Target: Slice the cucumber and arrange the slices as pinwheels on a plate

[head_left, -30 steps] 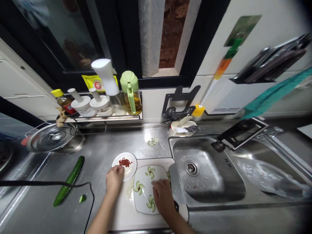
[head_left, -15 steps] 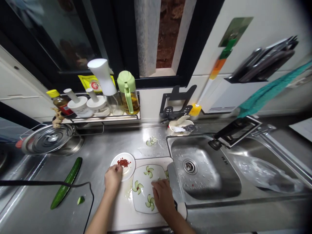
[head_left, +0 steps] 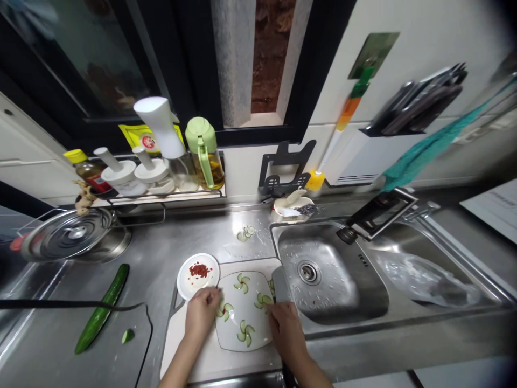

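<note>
A white, rounded-square plate (head_left: 238,337) lies on a pale cutting board (head_left: 177,345). Four pinwheels of cucumber slices (head_left: 242,283) are laid out on it, some with a red bit at the centre. My left hand (head_left: 204,310) is over the plate's left edge, fingertips pinched together; anything between them is too small to name. At the right edge, beside the right pinwheel (head_left: 263,300), my right hand (head_left: 285,323) has its fingers bent close together, their grip unclear. Small red pieces (head_left: 199,270) sit in a round white dish (head_left: 186,283) behind my left hand.
A cucumber (head_left: 103,310) and a cut end (head_left: 128,335) lie at the left. The sink (head_left: 335,280) is on the right. Cucumber slices (head_left: 246,233) rest behind the board. Bottles and jars (head_left: 151,172) stand on a rack. A dark cord (head_left: 149,323) crosses the left counter.
My left hand has moved right and down, from the dish of red pieces to the plate. My right hand has shifted right, uncovering the right pinwheel. The camera view has shifted slightly.
</note>
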A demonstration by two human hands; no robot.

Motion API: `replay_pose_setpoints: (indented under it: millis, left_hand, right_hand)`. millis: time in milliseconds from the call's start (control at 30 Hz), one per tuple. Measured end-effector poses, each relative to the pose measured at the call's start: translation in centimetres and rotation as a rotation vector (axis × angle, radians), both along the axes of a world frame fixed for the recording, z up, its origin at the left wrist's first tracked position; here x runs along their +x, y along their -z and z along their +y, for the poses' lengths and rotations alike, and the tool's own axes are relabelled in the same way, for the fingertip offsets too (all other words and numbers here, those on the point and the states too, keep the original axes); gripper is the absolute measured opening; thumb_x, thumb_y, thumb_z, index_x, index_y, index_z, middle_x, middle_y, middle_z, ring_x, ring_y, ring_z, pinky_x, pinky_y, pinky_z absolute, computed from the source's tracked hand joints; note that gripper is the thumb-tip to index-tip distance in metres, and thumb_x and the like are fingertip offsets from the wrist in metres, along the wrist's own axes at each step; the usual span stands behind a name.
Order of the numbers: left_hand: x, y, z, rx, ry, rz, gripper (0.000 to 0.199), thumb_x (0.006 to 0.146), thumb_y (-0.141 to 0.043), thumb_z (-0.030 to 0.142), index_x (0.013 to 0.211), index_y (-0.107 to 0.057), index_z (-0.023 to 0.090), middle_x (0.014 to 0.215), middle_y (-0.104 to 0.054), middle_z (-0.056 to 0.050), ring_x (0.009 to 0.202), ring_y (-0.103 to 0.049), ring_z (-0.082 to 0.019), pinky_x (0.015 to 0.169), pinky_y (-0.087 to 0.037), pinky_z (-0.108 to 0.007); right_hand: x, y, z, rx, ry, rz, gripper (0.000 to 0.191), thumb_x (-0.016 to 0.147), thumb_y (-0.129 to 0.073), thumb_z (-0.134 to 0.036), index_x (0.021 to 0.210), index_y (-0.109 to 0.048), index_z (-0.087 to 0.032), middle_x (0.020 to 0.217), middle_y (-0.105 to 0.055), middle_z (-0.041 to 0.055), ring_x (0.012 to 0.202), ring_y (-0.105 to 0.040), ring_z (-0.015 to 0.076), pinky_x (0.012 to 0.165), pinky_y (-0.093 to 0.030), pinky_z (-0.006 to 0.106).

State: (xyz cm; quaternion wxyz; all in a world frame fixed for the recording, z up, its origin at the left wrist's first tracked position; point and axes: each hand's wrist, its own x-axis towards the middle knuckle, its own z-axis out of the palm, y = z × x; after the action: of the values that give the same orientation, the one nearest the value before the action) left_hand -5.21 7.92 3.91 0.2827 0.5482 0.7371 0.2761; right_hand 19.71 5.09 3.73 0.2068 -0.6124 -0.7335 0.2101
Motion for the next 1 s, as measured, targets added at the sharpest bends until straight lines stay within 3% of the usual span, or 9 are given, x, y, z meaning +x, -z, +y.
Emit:
replay_pose_setpoints:
  millis: [200, 433, 1000]
  left_hand:
    - [5.6, -0.3, 0.1, 0.010, 0.184, -0.099, 0.021, 0.079, -0.053, 0.027, 0.066, -0.068, 0.020, 0.074, -0.070, -0.003, 0.067, -0.063, -0.015, 0.066, -0.045, -0.024]
    - [9.8, 0.3, 0.1, -0.187, 0.185, -0.133, 0.018, 0.077, -0.057, 0.025, 0.065, -0.070, 0.019, 0.066, -0.070, 0.000, 0.064, -0.063, -0.014, 0.063, -0.043, -0.023]
    - [11.4, 0.3, -0.1, -0.256, 0.151, -0.155, 0.024, 0.076, -0.053, 0.025, 0.059, -0.066, 0.017, 0.057, -0.064, 0.002, 0.060, -0.057, -0.012, 0.059, -0.038, -0.021]
  right_hand:
    - [1.0, 0.4, -0.6, -0.008, 0.027, -0.010, 0.028, 0.086, -0.047, -0.010, 0.100, -0.069, -0.021, 0.088, -0.068, 0.0061, 0.086, -0.054, 0.0225, 0.077, -0.043, 0.034]
    - [0.4, 0.7, -0.7, 0.007, 0.062, -0.025, 0.026, 0.084, -0.050, -0.007, 0.097, -0.069, -0.019, 0.083, -0.066, 0.0049, 0.085, -0.051, 0.0225, 0.077, -0.040, 0.033]
    - [-0.3, 1.0, -0.3, 0.043, 0.025, -0.002, 0.030, 0.084, -0.050, -0.007, 0.105, -0.068, -0.018, 0.085, -0.066, 0.0064, 0.085, -0.049, 0.0235, 0.076, -0.039, 0.033]
